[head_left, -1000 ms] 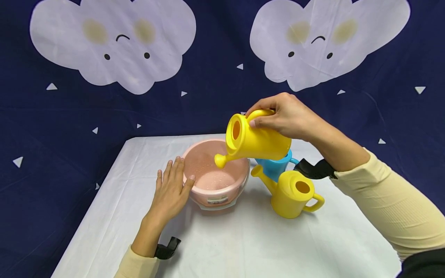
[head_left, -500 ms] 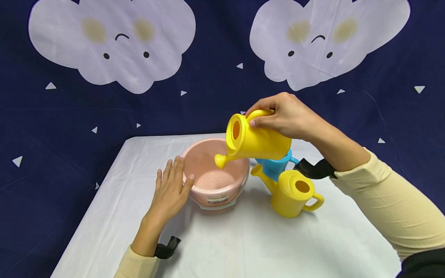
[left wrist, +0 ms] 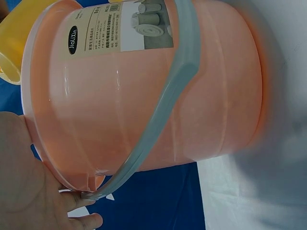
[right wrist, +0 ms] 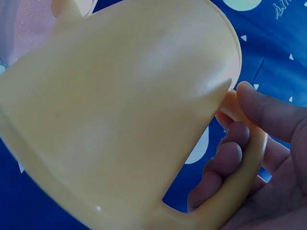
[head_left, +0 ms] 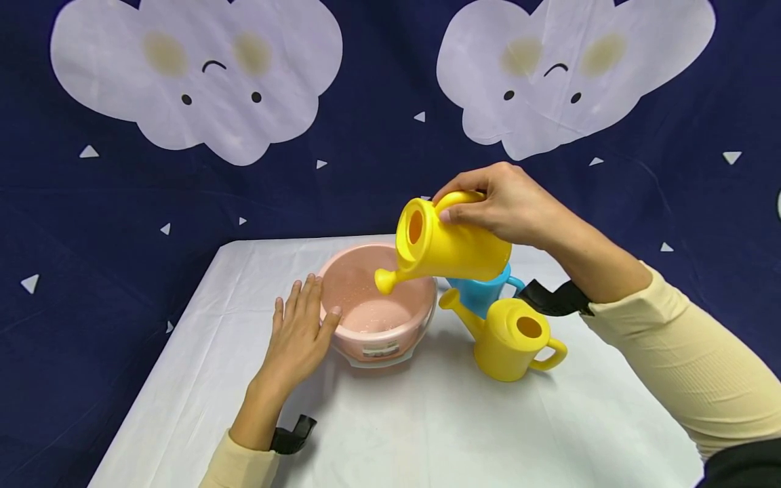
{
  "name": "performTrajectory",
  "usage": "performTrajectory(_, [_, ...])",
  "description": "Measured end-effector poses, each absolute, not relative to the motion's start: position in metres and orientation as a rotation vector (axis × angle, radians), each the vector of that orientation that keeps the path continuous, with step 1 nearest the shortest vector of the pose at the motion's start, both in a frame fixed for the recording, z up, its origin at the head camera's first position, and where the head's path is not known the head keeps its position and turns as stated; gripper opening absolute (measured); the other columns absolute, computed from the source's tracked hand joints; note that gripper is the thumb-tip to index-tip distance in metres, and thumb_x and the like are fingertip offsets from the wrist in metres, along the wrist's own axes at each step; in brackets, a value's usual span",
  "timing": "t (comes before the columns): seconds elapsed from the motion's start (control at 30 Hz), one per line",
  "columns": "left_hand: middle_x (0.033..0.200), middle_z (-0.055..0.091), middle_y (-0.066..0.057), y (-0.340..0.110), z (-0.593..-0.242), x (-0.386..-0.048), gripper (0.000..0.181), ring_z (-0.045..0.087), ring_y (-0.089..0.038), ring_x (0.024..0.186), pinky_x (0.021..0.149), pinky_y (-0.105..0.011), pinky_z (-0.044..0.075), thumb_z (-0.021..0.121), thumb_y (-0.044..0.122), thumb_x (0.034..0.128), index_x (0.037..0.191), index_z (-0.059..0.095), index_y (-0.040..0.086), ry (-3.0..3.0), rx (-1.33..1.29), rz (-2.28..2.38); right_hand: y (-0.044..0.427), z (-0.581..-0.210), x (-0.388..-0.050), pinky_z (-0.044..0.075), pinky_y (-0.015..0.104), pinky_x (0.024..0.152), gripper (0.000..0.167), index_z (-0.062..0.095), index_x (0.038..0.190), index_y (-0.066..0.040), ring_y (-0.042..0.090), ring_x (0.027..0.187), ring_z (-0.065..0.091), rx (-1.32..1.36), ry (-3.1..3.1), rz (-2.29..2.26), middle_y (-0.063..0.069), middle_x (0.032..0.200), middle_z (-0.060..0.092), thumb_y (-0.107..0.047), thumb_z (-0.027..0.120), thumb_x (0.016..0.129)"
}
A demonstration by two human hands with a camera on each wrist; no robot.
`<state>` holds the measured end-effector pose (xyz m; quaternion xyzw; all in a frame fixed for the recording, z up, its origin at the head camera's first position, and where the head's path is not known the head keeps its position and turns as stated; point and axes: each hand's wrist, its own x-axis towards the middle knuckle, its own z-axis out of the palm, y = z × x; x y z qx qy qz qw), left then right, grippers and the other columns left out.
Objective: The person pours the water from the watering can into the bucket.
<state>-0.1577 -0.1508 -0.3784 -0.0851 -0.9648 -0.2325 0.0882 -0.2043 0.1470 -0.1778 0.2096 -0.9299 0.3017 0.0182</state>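
Note:
In the head view my right hand [head_left: 503, 203] grips the handle of a yellow watering can [head_left: 457, 244], tipped so its spout points down over a pink bucket [head_left: 375, 332]. The right wrist view shows several fingers curled through the can's handle [right wrist: 240, 187], the thumb on its upper end. My left hand [head_left: 297, 339] rests on the bucket's left rim with straight fingers. In the left wrist view the bucket [left wrist: 120, 105] has a grey bail handle [left wrist: 163, 110] hanging down its side and a printed label. Droplets cling to the bucket's inside. No stream from the spout can be made out.
A second yellow watering can [head_left: 509, 342] stands upright right of the bucket, its spout toward it. Behind it is a blue watering can [head_left: 482, 293], partly hidden by the held can. A white cloth [head_left: 390, 434] covers the table; a dark blue cloud-print curtain [head_left: 390, 169] hangs behind.
Almost nothing differs. The right hand keeps the yellow watering can tilted over the bucket, and the left hand stays on the rim. The whole head view shifts very slightly.

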Motion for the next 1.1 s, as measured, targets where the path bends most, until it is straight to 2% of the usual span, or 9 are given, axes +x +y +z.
performTrajectory(0.43, [0.161,0.008,-0.009,-0.151,-0.379,-0.157,0.07,0.0,-0.032,0.149,0.116,-0.06,-0.002,0.024,0.053,0.0994,0.153,0.01,0.01,-2.888,-0.253,-0.696,0.152,-0.177,-0.201,0.047,0.031,0.078,0.021,0.072,0.104,-0.03,0.017,0.091,0.057,0.578,-2.888,0.97,-0.002,0.103,0.07,-0.037,0.069,0.084])
performTrajectory(1.1, [0.161,0.008,-0.009,-0.151,-0.378,-0.157,0.071,0.0,-0.032,0.149,0.116,-0.06,-0.002,0.022,0.055,0.099,0.153,0.01,0.01,-2.888,-0.251,-0.689,0.162,-0.184,-0.199,0.047,0.028,0.077,0.026,0.072,0.105,-0.026,0.016,0.09,0.056,0.565,-2.827,1.023,0.0,0.101,0.07,-0.041,0.069,0.084])
